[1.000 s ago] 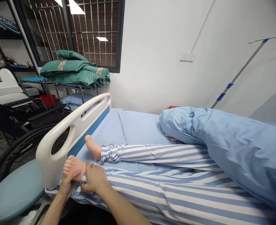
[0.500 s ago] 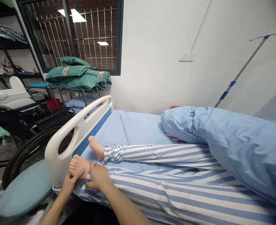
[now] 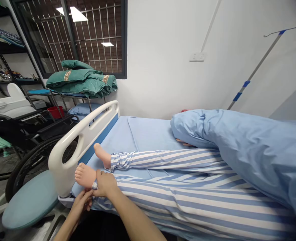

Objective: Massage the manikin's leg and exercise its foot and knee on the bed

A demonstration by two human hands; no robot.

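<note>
Wrapping the near ankle: a person's right hand (image 3: 106, 183) closes over the striped trousers (image 3: 178, 197) at the near hem, thumb on the near side, fingers across the top.
Left hand: a left hand (image 3: 82, 202) meets it from below, fingertips beside the right thumb; whether they pinch cloth is hard to tell, as the grip is partly hidden.
Hem hold: the right hand is probably set there to steady the ankle, leaving the left to work along the cloth's edge.
Near foot: the bare near foot (image 3: 85, 175) juts past the hem at the bed's near corner, toes toward the white end board (image 3: 84, 137).
Trousers: blue and white stripes run lengthwise, loose and lightly creased on the near leg; the far cuff (image 3: 123, 160) is bunched above the far foot (image 3: 102, 155).
Quilt: a plain blue quilt (image 3: 243, 147) lies heaped to the right, a placing that presumably keeps the lower legs uncovered and within reach.
Bed: both legs rest on a pale blue sheet (image 3: 150, 134), slightly apart.
</note>
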